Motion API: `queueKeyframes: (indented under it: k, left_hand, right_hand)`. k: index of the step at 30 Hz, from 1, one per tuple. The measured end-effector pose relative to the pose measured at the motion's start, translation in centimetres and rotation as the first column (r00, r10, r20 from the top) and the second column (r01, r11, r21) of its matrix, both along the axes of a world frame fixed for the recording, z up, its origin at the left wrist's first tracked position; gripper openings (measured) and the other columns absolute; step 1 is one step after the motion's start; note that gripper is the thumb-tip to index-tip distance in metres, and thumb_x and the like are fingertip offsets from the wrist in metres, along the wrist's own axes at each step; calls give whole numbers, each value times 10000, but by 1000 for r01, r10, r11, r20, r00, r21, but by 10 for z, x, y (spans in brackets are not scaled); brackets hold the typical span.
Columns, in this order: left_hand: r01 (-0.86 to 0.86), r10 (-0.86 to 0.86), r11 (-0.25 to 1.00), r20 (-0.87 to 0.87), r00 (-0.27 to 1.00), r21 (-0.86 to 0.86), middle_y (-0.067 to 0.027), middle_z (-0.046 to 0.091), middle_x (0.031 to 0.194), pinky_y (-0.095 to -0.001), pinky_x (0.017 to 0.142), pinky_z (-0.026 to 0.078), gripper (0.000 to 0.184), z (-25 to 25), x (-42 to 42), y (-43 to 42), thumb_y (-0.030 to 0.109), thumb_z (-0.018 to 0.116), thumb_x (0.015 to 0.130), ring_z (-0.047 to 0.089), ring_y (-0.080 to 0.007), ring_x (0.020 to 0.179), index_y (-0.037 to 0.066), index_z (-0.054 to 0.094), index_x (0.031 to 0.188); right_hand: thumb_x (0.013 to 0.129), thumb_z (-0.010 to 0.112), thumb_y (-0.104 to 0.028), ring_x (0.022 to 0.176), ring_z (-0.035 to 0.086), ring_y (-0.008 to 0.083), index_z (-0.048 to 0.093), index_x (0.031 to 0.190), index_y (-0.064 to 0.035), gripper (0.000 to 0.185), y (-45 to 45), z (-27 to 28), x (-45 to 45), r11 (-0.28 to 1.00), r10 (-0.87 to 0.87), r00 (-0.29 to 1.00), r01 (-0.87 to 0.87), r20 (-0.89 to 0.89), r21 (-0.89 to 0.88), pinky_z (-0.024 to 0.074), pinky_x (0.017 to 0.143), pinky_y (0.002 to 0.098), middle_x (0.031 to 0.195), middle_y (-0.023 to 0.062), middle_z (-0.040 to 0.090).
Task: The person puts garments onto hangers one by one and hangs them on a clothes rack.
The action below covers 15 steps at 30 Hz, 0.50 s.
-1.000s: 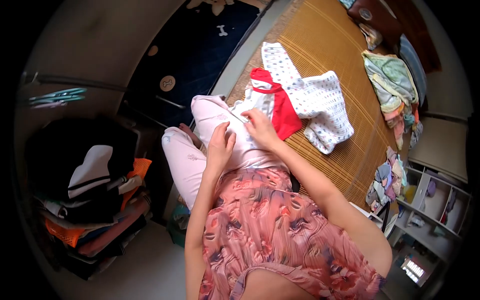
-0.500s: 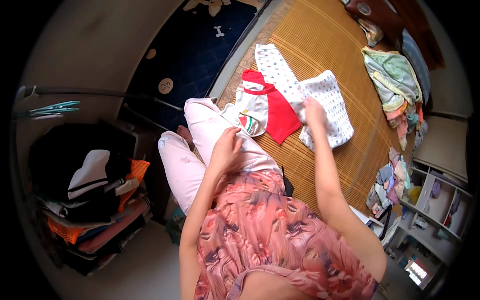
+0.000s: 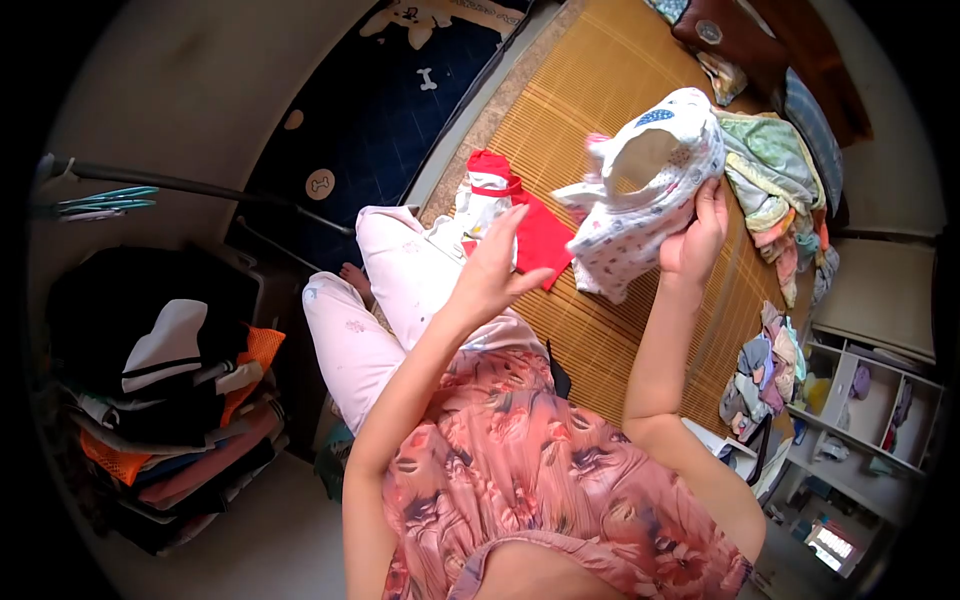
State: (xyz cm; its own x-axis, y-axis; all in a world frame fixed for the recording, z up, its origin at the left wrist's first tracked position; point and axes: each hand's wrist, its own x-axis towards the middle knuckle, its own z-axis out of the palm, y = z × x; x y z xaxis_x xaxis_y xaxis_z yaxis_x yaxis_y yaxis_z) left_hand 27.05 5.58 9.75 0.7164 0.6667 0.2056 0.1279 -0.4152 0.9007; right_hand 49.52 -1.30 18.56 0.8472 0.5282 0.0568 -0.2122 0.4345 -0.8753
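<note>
A white garment with small coloured prints [image 3: 640, 225] is lifted above the woven mat, its round neck opening facing up. My right hand [image 3: 697, 235] grips its right edge, thumb and fingers closed on the cloth. My left hand [image 3: 497, 270] is raised over my lap with thumb and fingers spread, holding nothing. Beyond its fingers lies a red and white garment [image 3: 545, 235] on the mat, beside my knee, partly hidden by that hand.
The woven mat [image 3: 590, 360] runs up the middle. Crumpled green and yellow cloth [image 3: 775, 170] lies at the right, with small clothes [image 3: 762, 370] beside a white shelf unit [image 3: 870, 400]. Folded clothes [image 3: 180, 400] are stacked at the left below a rail [image 3: 200, 187].
My right hand has taken hold of the printed garment and raised it off the mat. My left hand has moved up and right from my lap, its fingers spreading.
</note>
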Motion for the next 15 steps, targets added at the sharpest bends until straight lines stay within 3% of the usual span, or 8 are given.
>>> queueKeyframes:
  k: [2, 4, 7, 8, 10, 12, 13, 15]
  left_hand:
    - [41, -33, 993, 76, 997, -111, -230, 319, 1456, -366, 1128, 267, 985, 5, 12, -1, 248, 809, 728, 329, -339, 1358, 24, 196, 1465]
    - [-119, 126, 990, 97, 987, -73, -199, 156, 1530, -409, 1140, 247, 1163, 16, 20, 3, 278, 853, 662, 233, -335, 1402, 54, 74, 1496]
    - [-280, 239, 952, 265, 934, 128, -233, 125, 1539, -456, 1140, 191, 1217, 45, 11, 16, 309, 871, 579, 192, -366, 1420, 45, 112, 1493]
    - [-301, 243, 945, 341, 908, 126, -211, 160, 1540, -478, 1129, 196, 1155, 54, 9, 18, 304, 863, 590, 198, -368, 1418, 56, 173, 1483]
    - [-240, 169, 895, 213, 962, 377, -178, 354, 1466, -482, 1118, 214, 954, 70, -3, 28, 266, 835, 626, 302, -349, 1378, 56, 350, 1420]
    - [22, -16, 910, -16, 1000, 413, -136, 587, 1221, -481, 1099, 256, 691, 72, -17, 35, 210, 794, 674, 506, -316, 1209, 56, 518, 1289]
    - [44, -48, 955, 6, 999, 294, -98, 653, 995, -442, 1035, 356, 523, 79, -19, 36, 151, 776, 686, 610, -290, 995, 51, 600, 1168]
    - [-45, 41, 981, 26, 999, 190, -98, 655, 894, -348, 845, 483, 405, 79, -24, 38, 71, 771, 680, 636, -271, 864, 28, 636, 1059]
  right_hand:
    - [995, 473, -140, 984, 593, 156, 535, 1178, 10, 245, 5, 17, -18, 998, 64, 996, -65, -63, -15, 477, 879, 292, 1112, 83, 613]
    - [988, 480, -122, 990, 596, 155, 537, 1182, 11, 242, 4, 16, -22, 977, 196, 979, -199, -51, -81, 488, 870, 283, 1113, 86, 613]
    - [947, 500, -10, 885, 581, 82, 596, 1054, -3, 144, 8, 13, -41, 871, 458, 883, -424, 104, -247, 492, 802, 227, 984, 36, 630]
    - [937, 510, -4, 847, 573, 69, 606, 1023, -7, 129, 7, 8, -48, 818, 539, 832, -482, 128, -314, 486, 759, 209, 932, 13, 620]
    - [916, 547, -11, 836, 547, 51, 605, 1006, 10, 109, 7, 16, -60, 622, 753, 653, -665, 82, -414, 469, 745, 201, 915, -9, 602]
    - [920, 557, -28, 850, 546, 53, 605, 1018, 16, 118, 12, 12, -69, 586, 784, 620, -721, 34, -370, 466, 755, 204, 925, -2, 602]
    - [923, 570, -51, 857, 547, 55, 603, 1021, 17, 124, 13, 13, -71, 573, 794, 608, -741, 10, -349, 467, 764, 210, 931, 1, 605]
    - [930, 609, -138, 889, 552, 64, 581, 1064, 16, 206, 16, 6, -75, 601, 776, 630, -729, 23, -328, 469, 795, 224, 973, 16, 611]
